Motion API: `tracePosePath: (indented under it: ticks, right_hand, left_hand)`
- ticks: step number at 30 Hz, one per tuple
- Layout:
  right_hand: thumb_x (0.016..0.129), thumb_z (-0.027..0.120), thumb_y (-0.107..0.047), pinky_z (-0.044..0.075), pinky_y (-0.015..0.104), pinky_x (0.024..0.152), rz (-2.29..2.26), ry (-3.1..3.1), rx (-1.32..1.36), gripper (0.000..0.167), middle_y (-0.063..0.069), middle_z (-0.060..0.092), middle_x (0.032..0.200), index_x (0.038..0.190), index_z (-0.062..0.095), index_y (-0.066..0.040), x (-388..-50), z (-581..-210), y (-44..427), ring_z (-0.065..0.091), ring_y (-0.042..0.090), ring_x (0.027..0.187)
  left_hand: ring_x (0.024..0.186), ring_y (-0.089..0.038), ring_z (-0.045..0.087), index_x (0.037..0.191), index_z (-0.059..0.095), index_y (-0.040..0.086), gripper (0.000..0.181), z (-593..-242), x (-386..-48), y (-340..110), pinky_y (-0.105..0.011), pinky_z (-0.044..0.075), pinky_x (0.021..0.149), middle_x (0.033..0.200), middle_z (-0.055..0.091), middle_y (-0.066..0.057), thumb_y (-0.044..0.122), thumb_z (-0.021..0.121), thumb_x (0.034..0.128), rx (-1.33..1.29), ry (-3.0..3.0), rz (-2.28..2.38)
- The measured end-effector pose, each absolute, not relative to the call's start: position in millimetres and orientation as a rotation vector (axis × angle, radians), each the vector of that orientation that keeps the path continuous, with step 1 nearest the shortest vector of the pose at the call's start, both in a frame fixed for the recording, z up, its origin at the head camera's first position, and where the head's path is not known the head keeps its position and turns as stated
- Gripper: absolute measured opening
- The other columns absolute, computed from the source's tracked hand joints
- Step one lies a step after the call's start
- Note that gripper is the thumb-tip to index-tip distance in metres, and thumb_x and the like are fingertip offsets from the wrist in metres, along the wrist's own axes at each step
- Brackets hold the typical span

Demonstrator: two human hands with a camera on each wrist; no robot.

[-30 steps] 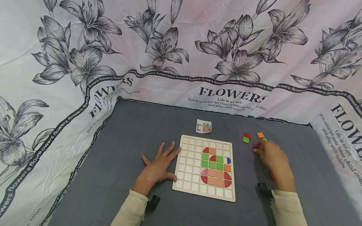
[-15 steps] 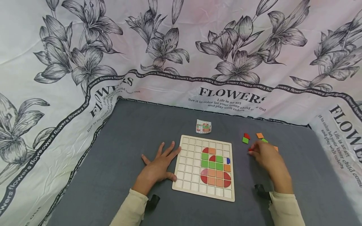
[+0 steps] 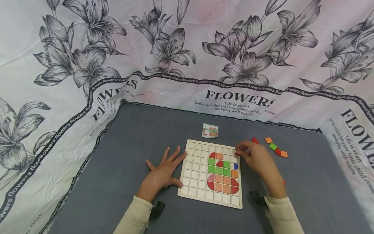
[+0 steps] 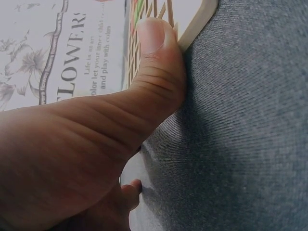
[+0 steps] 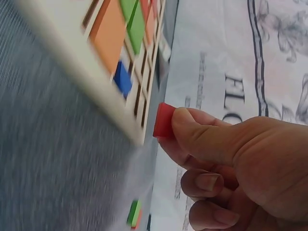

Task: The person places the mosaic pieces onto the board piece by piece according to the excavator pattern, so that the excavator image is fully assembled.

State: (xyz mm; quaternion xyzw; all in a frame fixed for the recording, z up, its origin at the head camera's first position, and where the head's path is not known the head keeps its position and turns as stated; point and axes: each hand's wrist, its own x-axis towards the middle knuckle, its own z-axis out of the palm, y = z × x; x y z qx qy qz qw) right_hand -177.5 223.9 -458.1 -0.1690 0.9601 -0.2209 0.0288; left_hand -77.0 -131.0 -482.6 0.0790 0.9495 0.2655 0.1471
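A pale wooden grid board (image 3: 194,192) lies on the grey cloth, with red, orange, green and blue tiles set in cells on its right side. My left hand (image 3: 161,174) rests spread at the board's left edge; in the left wrist view the thumb (image 4: 161,67) touches the rim. Over the board's upper right edge, my right hand (image 3: 257,159) pinches a small red tile (image 5: 164,120) between thumb and forefinger. In the right wrist view that tile is held apart from the board, near the blue piece (image 5: 122,79).
A small printed pattern card (image 3: 210,130) lies behind the board. To the right are loose tiles: an orange one (image 3: 268,140), a green one (image 3: 273,146), another orange one (image 3: 284,154) and several red ones. A flower-printed cloth (image 3: 233,100) rises at the back and sides.
My right hand has moved left from the loose tiles to the board's upper right edge, carrying the red tile. The left hand has stayed in place.
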Motion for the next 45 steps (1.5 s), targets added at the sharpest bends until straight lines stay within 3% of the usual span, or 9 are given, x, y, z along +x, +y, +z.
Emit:
tracePosePath:
  ticks: [21,45]
  right_hand:
    - [0.097,0.080,-0.017,0.050,0.032,0.060,-0.697,2.840,-0.590,0.008,-0.004,0.072,0.088,0.104,0.078,-0.021,-173.4,-465.9,194.5,0.059,0.013,0.071]
    - [0.096,0.081,-0.017,0.052,0.032,0.064,-0.672,2.832,-0.619,0.005,-0.004,0.073,0.093,0.100,0.078,-0.017,-174.8,-470.1,191.8,0.059,0.012,0.074]
  left_hand:
    - [0.165,-0.035,0.000,0.168,0.032,0.033,0.116,-480.9,-76.2,-130.1,-0.096,-0.010,0.098,0.178,0.017,0.003,0.037,0.094,0.0699,0.225,2.729,0.769]
    - [0.164,-0.036,0.001,0.168,0.033,0.033,0.117,-482.0,-76.7,-131.4,-0.096,-0.010,0.098,0.178,0.018,0.003,0.037,0.094,0.0689,0.224,2.733,0.783]
